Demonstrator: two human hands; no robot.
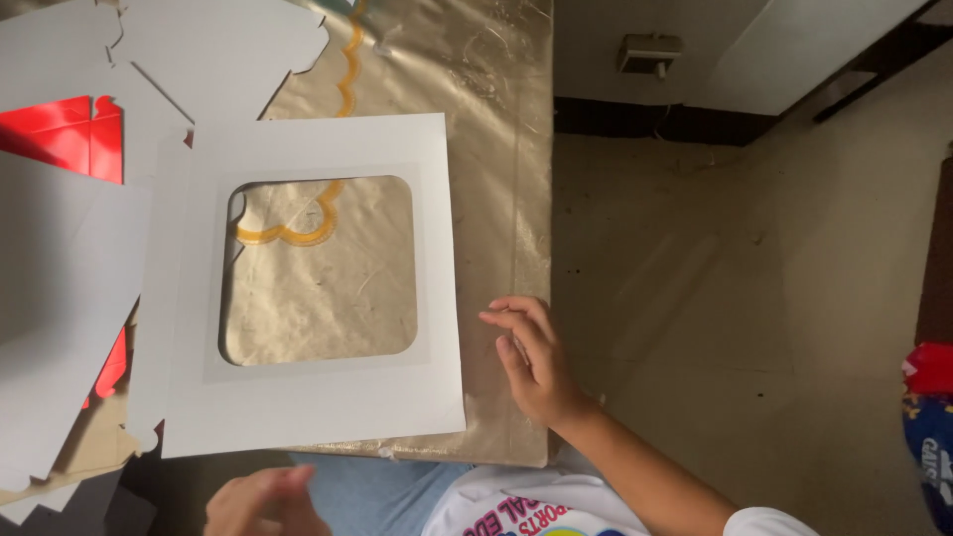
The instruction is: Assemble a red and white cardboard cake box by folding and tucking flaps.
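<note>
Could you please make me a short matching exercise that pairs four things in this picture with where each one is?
Things:
1. right hand
2. left hand
3. white windowed box blank
4. red card

Places:
A. at the bottom edge, below the blank
B. upper left, partly under white sheets
C. flat in the middle of the gold-covered table
D. hovering at the table's right edge, fingers spread

Pairs: 1-D, 2-A, 3-C, 4-B
</note>
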